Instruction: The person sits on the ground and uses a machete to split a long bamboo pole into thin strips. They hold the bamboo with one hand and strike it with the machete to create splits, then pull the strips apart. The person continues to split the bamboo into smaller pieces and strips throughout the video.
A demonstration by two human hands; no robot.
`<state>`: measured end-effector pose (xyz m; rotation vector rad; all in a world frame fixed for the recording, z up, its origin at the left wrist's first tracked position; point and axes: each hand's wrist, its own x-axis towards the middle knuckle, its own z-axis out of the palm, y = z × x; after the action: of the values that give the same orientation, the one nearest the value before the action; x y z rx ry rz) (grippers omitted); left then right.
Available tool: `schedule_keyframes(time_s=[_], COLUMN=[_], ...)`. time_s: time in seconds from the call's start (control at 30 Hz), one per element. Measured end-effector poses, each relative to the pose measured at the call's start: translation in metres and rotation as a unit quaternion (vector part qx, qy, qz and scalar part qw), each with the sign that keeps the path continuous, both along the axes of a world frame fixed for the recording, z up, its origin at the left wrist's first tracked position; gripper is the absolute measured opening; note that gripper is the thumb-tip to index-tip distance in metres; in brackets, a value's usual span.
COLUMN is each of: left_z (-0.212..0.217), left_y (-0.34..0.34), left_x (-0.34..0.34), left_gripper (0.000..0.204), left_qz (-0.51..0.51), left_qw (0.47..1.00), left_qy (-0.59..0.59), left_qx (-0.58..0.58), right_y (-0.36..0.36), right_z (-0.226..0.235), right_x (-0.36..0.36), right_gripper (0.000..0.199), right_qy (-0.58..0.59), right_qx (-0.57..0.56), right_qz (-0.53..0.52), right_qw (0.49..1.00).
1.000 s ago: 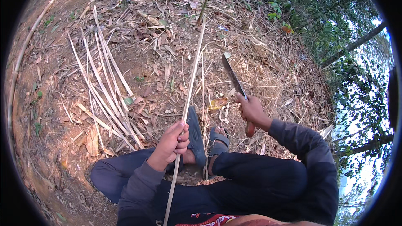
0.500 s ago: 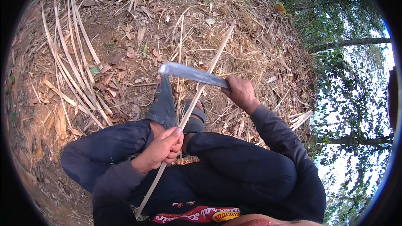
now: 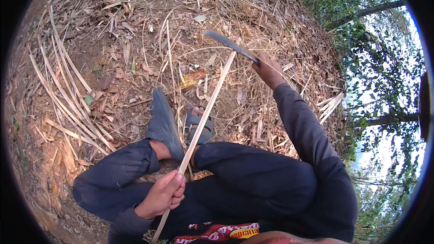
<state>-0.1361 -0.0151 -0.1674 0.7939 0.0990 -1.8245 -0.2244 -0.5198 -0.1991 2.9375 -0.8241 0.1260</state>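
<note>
My left hand (image 3: 165, 194) is closed around the lower part of a long, pale bamboo strip (image 3: 209, 110), thumb on top. The strip slants up and to the right, away from my lap and past my sandalled feet. In my right hand (image 3: 270, 72) is a machete (image 3: 229, 43), gripped at its near end. Its grey blade points up and to the left and crosses the far end of the strip. Whether the edge touches the strip I cannot tell. The machete's handle is hidden inside my fist.
Several split bamboo strips (image 3: 68, 90) lie in a bundle on the ground at the left. A smaller pile of strips (image 3: 331, 106) lies at the right. Dry leaves and shavings cover the soil around my sandals (image 3: 164, 119). Trees (image 3: 375, 63) stand beyond, at the right.
The machete has moved from midway along the strip to its far end, its blade now seen more edge-on. My left hand has drawn down and slightly left, still holding the strip.
</note>
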Motion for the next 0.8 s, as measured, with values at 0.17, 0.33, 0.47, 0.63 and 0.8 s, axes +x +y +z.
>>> schedule_keyframes(time_s=[0.17,0.33,0.47,0.63,0.8], left_z=[0.017,-0.027,-0.039,-0.018,0.000], left_y=[0.025,-0.041,-0.095,-0.108,-0.089], left_x=[0.018,0.048,0.076,0.071,0.051], left_gripper=[0.027,0.025,0.028,0.028,0.028], left_qz=[0.084,0.134,0.179,0.192,0.180], left_qw=[0.993,0.989,0.977,0.972,0.977], left_qy=[-0.088,-0.063,-0.066,-0.057,-0.039], left_qx=[-0.004,-0.020,-0.094,-0.126,-0.107], right_y=[-0.082,-0.027,0.090,0.173,0.206], right_z=[-0.008,-0.023,0.002,0.043,0.061], right_x=[-0.070,-0.025,0.037,0.056,0.054], right_gripper=[0.049,0.049,0.037,0.025,0.037], right_qy=[-0.124,-0.148,-0.210,-0.128,-0.039], right_qx=[-0.042,0.163,0.251,0.083,0.093], right_qz=[-0.323,-0.290,-0.169,0.245,0.317], right_qw=[0.937,0.931,0.929,0.957,0.943])
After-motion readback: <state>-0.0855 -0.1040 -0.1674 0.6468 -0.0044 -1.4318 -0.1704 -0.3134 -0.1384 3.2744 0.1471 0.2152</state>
